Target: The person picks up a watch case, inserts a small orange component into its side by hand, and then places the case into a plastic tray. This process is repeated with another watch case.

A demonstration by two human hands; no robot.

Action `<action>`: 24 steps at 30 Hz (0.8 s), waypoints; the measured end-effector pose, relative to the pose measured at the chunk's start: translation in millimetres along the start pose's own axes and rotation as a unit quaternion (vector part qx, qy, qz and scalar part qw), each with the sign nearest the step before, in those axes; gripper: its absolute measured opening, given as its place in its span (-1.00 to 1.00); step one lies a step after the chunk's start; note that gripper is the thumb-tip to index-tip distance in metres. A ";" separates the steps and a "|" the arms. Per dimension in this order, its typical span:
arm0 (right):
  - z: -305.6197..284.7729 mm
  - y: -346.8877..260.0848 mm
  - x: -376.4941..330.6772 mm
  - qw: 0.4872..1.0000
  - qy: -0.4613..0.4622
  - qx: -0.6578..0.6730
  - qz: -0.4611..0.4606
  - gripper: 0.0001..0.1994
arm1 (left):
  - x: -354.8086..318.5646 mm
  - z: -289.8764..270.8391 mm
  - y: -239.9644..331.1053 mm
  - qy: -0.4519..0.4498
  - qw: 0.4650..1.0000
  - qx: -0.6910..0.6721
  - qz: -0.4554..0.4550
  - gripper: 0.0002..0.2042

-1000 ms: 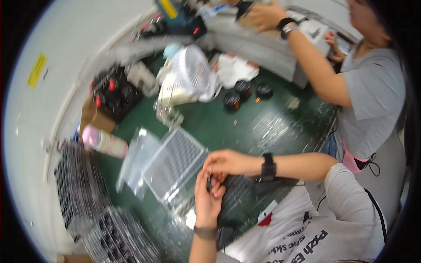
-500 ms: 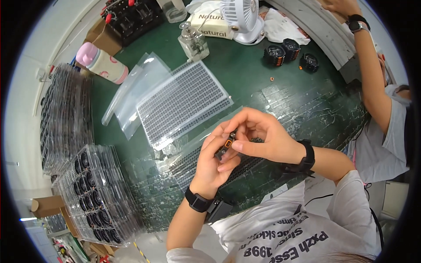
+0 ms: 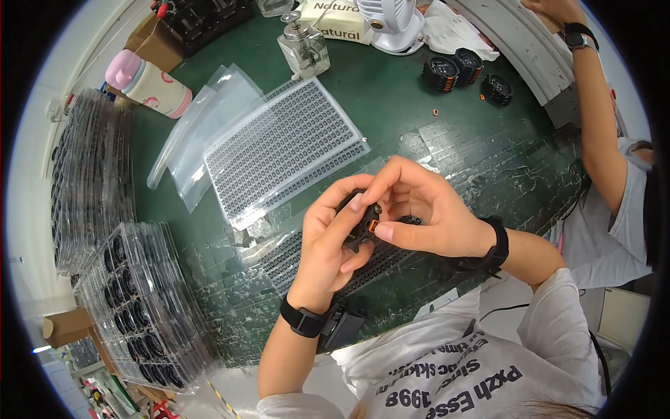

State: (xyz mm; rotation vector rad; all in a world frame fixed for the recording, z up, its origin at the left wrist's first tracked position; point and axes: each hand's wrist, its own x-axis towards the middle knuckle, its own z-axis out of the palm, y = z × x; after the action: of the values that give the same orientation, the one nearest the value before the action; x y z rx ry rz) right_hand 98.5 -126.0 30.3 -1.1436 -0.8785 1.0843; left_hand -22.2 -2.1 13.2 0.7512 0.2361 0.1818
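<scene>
Workpiece: the black round part [image 3: 354, 236], with its orange rectangular piece [image 3: 374, 225] showing on its side, is between your two hands, above the near side of the green table [image 3: 516, 157].
Left hand: your left hand [image 3: 326, 241] is partly closed and grips the black round part, its thumb laid across the upper face and its fingers curled around and beneath it.
Right hand: your right hand [image 3: 436, 216] is in a pinch at the same part, the thumb tip beside the orange rectangular piece and the index fingertip at the upper edge; the remaining fingers are bent and partly hidden.
Wrists: you wear a black band [image 3: 304, 318] on the left wrist and a second on the right.
Sheet below hands: a sheet of small black pieces [image 3: 283, 269] lies under your hands, partly covered by them.
Sheet beyond: a similar grid sheet [image 3: 279, 150] lies farther out, its left side beside clear film [image 3: 192, 174].
Finished-shape units: three black round units [image 3: 441, 74] stand toward the far right, two close together, with a small orange piece [image 3: 435, 112] on the near side.
Left edge: trays [image 3: 150, 314] holding black round items are stacked.
Far side: a glass pump bottle [image 3: 304, 52] stands near a white fan [image 3: 396, 28].
</scene>
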 end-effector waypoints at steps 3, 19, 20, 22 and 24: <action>0.2 1.0 0.9 1.000 -0.021 0.007 -0.015 -0.72 | -2.8 5.3 2.8 0.030 0.997 0.064 0.028 -0.74; 1.7 0.5 0.7 0.992 -0.019 -0.068 -0.106 -0.72 | -4.1 1.7 -4.3 -0.094 0.996 -0.009 0.010 -0.80; 0.0 1.5 0.3 0.992 -0.019 -0.072 -0.098 -0.72 | -3.0 1.7 -5.5 -0.092 0.996 -0.004 0.009 -0.80; -2.5 2.1 -0.6 0.993 -0.019 -0.076 -0.091 -0.72 | -1.7 2.8 -6.7 -0.089 0.996 -0.009 0.003 -0.80; -4.8 0.7 -0.8 0.991 -0.020 -0.093 -0.090 -0.72 | -0.2 4.6 -7.5 -0.085 0.996 -0.012 0.000 -0.80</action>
State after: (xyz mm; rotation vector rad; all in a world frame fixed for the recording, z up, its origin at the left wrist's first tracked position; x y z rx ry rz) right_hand 102.8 -127.9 28.5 -1.1733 -1.1106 0.8929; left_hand -20.4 -10.5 11.3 0.7380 0.0725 0.1191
